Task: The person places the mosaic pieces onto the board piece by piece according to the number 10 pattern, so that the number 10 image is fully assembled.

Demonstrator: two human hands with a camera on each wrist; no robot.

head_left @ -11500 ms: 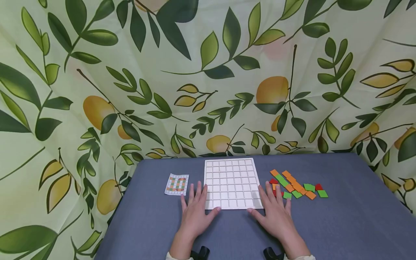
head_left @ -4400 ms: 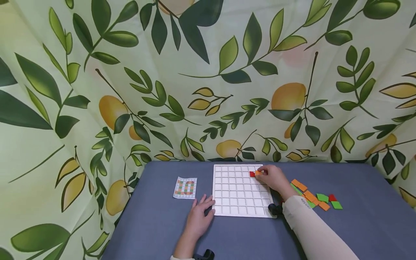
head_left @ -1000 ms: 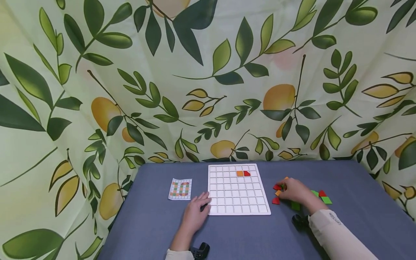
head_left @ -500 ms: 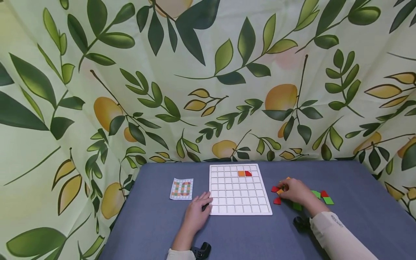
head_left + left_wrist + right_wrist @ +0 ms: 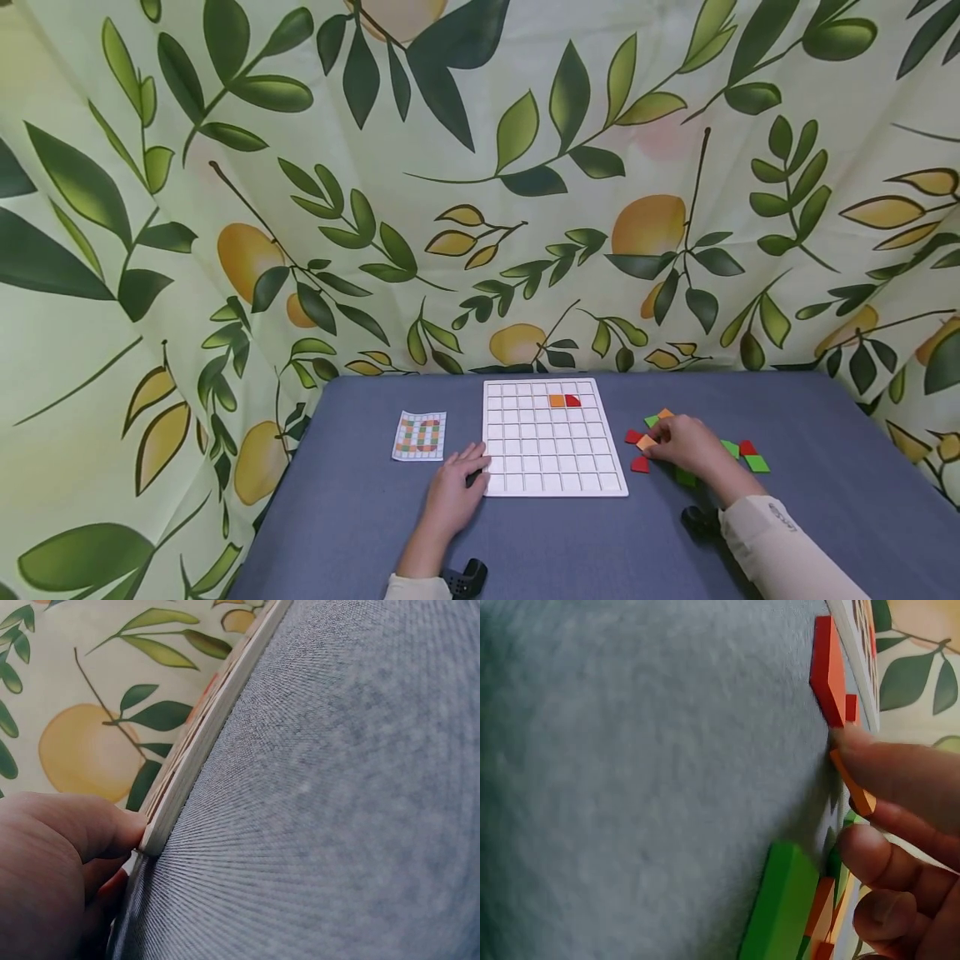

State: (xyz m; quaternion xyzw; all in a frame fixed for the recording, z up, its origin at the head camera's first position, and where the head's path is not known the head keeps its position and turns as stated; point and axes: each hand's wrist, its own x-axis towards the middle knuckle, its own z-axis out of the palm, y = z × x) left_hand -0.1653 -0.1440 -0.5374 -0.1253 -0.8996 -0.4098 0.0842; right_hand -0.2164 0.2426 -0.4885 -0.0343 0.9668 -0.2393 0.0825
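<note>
A white gridded board (image 5: pixel 525 450) lies in the middle of the table in the head view. On it, towards the far right, an orange square tile (image 5: pixel 557 401) sits beside a red round-edged tile (image 5: pixel 573 401). My left hand (image 5: pixel 455 485) rests at the board's near left edge; in the left wrist view its thumb (image 5: pixel 120 831) touches the board's corner. Right of the board, my right hand (image 5: pixel 681 444) pinches an orange tile (image 5: pixel 853 782) between thumb and fingers, low over the tile pile. Two red tiles (image 5: pixel 639 464) lie just left of that hand, which partly hides the pile.
A small printed card (image 5: pixel 420 436) with a coloured grid pattern lies left of the board. Green tiles (image 5: pixel 757 463), a red tile (image 5: pixel 747 447) and others surround the right hand. A leaf-and-fruit patterned cloth (image 5: pixel 450 208) hangs behind the grey-blue table (image 5: pixel 570 550).
Since the earliest frame, a red and an orange tile have come onto the board; the orange moved from the red's right to its left. My right hand returned to the pile and pinches another orange tile.
</note>
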